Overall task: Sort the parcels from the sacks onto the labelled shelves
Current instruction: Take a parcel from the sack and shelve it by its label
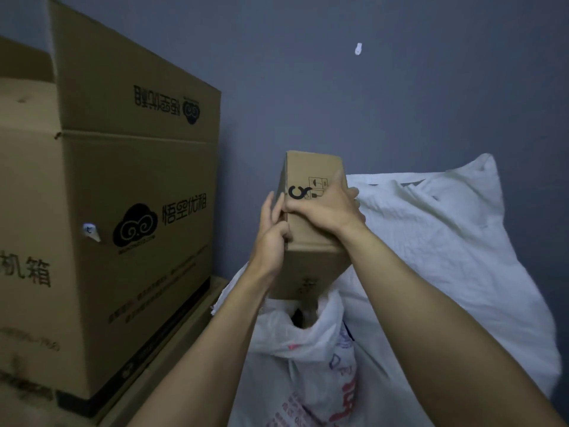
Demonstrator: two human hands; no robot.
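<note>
The parcel (308, 260) is held between two hands, directly above the mouth of the near sack (308, 349); the left hand (272, 229) grips its left edge and the right hand (326, 211) grips its front face. Behind and right of that sack, a second sack (446, 241) lies against the wall (338, 87). To the left, a large carton (123, 211) stands on a flat carton (172, 343), beside the same wall.

Storeroom or parcel depot, stacked printed cartons (123, 211), white woven sacks (446, 241), bare grey wall (369, 103)
</note>
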